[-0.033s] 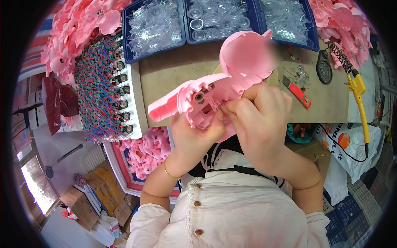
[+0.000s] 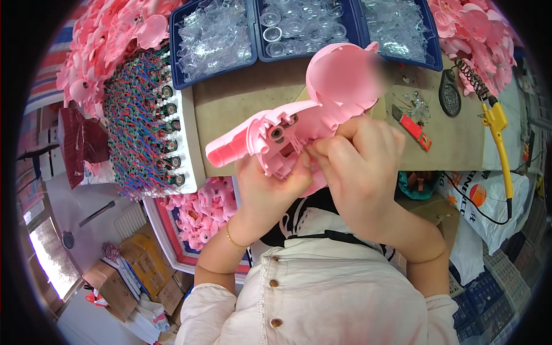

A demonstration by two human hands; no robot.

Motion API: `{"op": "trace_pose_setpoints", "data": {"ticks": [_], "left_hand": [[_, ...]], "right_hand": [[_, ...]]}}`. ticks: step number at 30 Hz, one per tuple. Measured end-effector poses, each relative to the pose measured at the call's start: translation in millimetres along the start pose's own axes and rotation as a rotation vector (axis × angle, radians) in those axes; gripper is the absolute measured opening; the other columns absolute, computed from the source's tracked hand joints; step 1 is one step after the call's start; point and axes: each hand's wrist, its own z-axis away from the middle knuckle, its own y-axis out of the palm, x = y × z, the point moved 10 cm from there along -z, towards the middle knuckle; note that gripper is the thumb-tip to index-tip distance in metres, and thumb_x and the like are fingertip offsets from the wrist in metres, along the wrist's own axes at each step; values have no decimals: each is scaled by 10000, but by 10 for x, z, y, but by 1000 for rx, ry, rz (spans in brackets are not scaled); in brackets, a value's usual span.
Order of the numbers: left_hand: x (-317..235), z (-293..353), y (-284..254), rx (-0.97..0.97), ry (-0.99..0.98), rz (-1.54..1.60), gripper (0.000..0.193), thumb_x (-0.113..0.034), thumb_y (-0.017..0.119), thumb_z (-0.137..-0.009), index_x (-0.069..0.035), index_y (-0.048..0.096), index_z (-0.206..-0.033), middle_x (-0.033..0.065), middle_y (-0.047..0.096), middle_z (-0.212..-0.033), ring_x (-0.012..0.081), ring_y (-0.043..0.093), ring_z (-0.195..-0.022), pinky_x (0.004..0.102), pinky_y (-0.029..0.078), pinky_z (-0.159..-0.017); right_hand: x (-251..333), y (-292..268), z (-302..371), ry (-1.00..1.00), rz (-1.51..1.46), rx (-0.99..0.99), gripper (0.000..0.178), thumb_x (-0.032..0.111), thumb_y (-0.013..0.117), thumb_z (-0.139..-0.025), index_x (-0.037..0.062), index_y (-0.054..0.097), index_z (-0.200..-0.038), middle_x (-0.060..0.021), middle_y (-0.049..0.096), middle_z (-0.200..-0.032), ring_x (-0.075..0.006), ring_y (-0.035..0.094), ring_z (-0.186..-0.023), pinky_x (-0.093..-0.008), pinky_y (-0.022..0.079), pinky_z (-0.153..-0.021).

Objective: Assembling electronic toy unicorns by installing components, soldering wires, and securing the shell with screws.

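A pink plastic toy housing (image 2: 313, 118), with a round end at the top right and a handle-like end at the left, is held up above the table's near edge. Its hollow inside faces me, showing ribs, a small round part (image 2: 276, 133) and thin pale pink strands. My left hand (image 2: 270, 184) grips the housing from below, its thumb pressed near the strands. Inside the opening, my right hand (image 2: 362, 167) has thumb and forefinger pinched together close to the left thumb. What lies between those fingertips is too small or hidden to make out.
Blue trays (image 2: 215, 43) of clear plastic parts line the back. At the left, wired circuit parts (image 2: 135, 123) fill a white box beside heaped pink shells (image 2: 115, 52). A red cutter (image 2: 413, 127) and a yellow soldering iron (image 2: 497, 123) are at the right. Pink pieces (image 2: 204, 213) fill a bin below.
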Motion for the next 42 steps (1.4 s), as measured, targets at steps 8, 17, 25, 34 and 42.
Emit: {"op": "trace_pose_setpoints", "data": {"ticks": [8, 17, 25, 34, 42], "left_hand": [[-154, -272, -36, 317, -72, -131, 322, 15, 592, -726, 12, 612, -1048, 121, 635, -953, 237, 638, -818, 341, 505, -719], [-1113, -200, 293, 193, 860, -898, 383, -177, 595, -645, -104, 666, -1014, 41, 615, -1079, 207, 609, -880, 325, 449, -735], [-271, -32, 86, 67, 489, -262, 274, -92, 710, -700, -79, 632, -961, 48, 632, -1011, 262, 614, -897, 361, 496, -702], [-189, -45, 246, 224, 551, -371, 187, -106, 671, -733, -74, 657, -917, 45, 652, -1008, 241, 638, -878, 339, 494, -705], [-359, 328, 420, 276, 679, -943, 325, -180, 599, -767, -34, 638, -1055, 103, 598, -1176, 197, 525, -1046, 299, 408, -813]], "right_hand": [[-400, -608, -403, 121, -367, 0, 133, 67, 603, -845, -15, 628, -947, -90, 612, -963, -153, 582, -884, -274, 461, -785], [-166, 344, -478, 177, -234, 1144, 507, 171, 711, -662, -9, 585, -1119, -137, 645, -1041, -250, 614, -984, -317, 467, -867], [-448, 324, -260, 642, -556, 1177, 655, 143, 700, -709, 6, 455, -1300, -91, 605, -1027, -135, 582, -888, -271, 485, -768], [-534, 369, -266, 498, -414, 1312, 659, 184, 673, -731, 27, 449, -1331, -83, 605, -1041, -151, 575, -919, -287, 479, -807], [-540, 437, -251, 447, -336, 1347, 640, 191, 667, -749, 23, 441, -1323, -79, 621, -951, -140, 596, -822, -288, 500, -717]]}}
